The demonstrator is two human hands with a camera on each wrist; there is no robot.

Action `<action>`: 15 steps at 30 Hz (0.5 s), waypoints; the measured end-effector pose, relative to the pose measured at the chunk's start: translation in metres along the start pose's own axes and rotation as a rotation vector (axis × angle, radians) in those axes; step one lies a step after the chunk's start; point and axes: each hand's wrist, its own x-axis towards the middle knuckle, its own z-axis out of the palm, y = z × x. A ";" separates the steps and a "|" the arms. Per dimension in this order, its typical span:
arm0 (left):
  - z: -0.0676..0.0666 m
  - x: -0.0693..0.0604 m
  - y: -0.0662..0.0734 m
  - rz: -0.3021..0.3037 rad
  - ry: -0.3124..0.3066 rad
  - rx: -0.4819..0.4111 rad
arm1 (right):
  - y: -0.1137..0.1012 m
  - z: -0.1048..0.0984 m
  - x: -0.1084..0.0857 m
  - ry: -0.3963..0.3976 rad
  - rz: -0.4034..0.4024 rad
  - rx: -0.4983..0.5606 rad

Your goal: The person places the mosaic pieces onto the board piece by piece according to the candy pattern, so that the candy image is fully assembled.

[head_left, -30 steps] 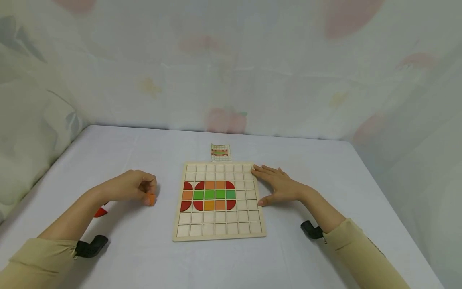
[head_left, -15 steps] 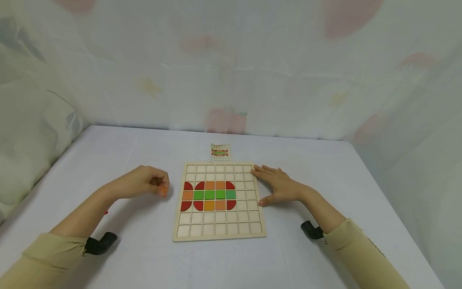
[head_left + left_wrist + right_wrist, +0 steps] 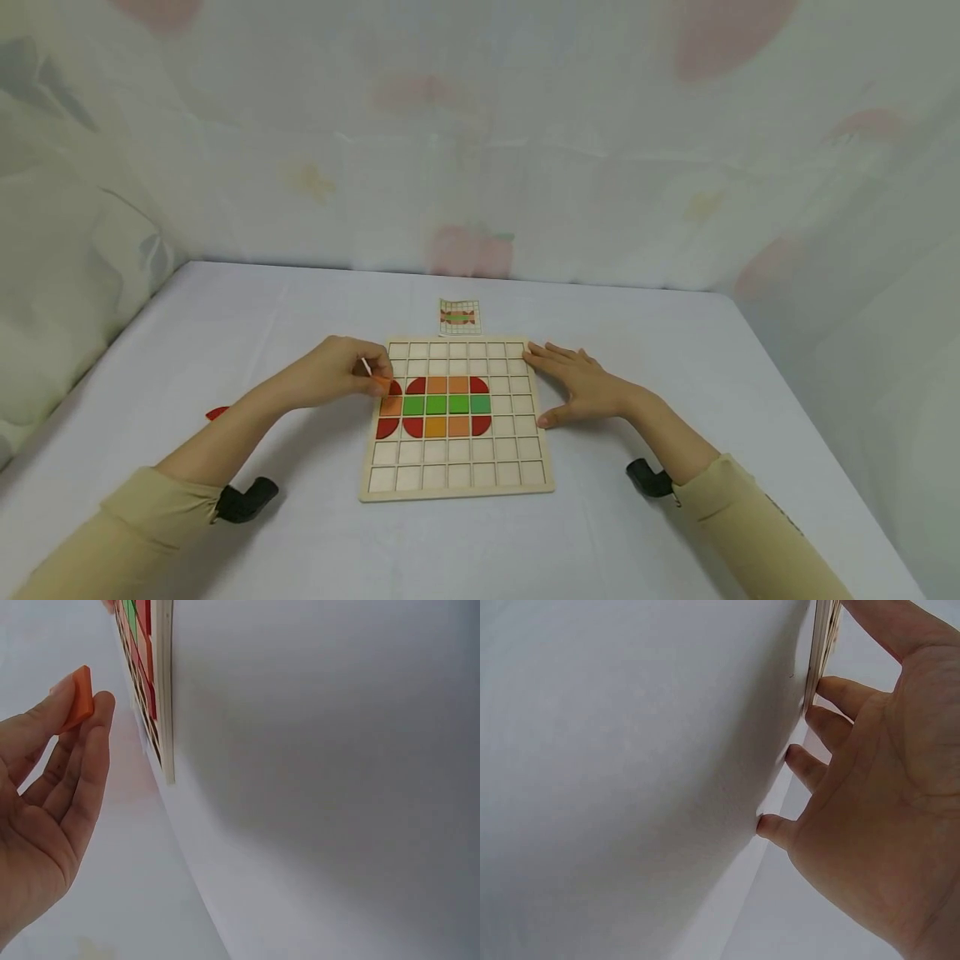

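Observation:
Between thumb and fingers, my left hand pinches a small orange square tile. The hand hovers over the left edge of a wooden grid board, and the left wrist view shows the tile held clear of it. Red quarter-round tiles, green square tiles and orange square tiles fill part of the board's grid. At the board's right edge, my right hand rests with fingers spread, and its fingers touch the board's side.
A small pattern card with a matching coloured grid lies behind the board. On the white table, a red piece lies left of the board, partly hidden by my left forearm. A patterned cloth hangs behind the table.
My left hand has carried the orange tile rightward from the table to above the board's left edge. The right hand has stayed still at the board's right side.

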 end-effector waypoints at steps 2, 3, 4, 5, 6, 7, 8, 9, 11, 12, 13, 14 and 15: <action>0.003 0.004 0.007 0.015 0.011 -0.003 | 0.001 0.000 0.000 -0.002 0.002 0.000; 0.005 0.005 0.010 0.023 0.016 -0.002 | 0.001 0.000 0.000 -0.001 0.003 0.001; 0.007 0.007 0.013 0.028 0.016 -0.001 | 0.001 0.000 0.000 -0.002 0.005 -0.001; 0.009 0.009 0.016 0.035 0.017 -0.002 | 0.001 0.000 0.000 0.000 0.003 -0.005; 0.011 0.012 0.019 0.038 0.015 -0.004 | 0.000 -0.001 0.000 0.000 0.005 -0.004; 0.013 0.014 0.022 0.039 0.012 -0.005 | 0.000 -0.001 -0.001 0.000 0.005 -0.004; 0.015 0.016 0.024 0.039 0.010 -0.007 | 0.000 -0.001 -0.001 0.001 0.005 -0.003; 0.017 0.019 0.027 0.036 0.007 -0.010 | 0.000 -0.001 -0.001 0.003 0.003 -0.003; 0.021 0.023 0.033 0.029 0.003 -0.033 | 0.000 -0.001 -0.001 0.003 0.000 -0.002; 0.023 0.025 0.036 0.023 0.004 -0.045 | 0.000 -0.001 -0.001 0.002 0.002 0.001; 0.025 0.028 0.040 0.017 0.007 -0.061 | 0.000 -0.001 -0.001 0.002 0.000 -0.001; 0.027 0.030 0.043 0.017 0.011 -0.076 | 0.001 -0.001 -0.001 0.004 -0.003 -0.002; 0.029 0.032 0.047 0.017 0.016 -0.091 | 0.001 -0.001 -0.001 0.003 -0.002 -0.003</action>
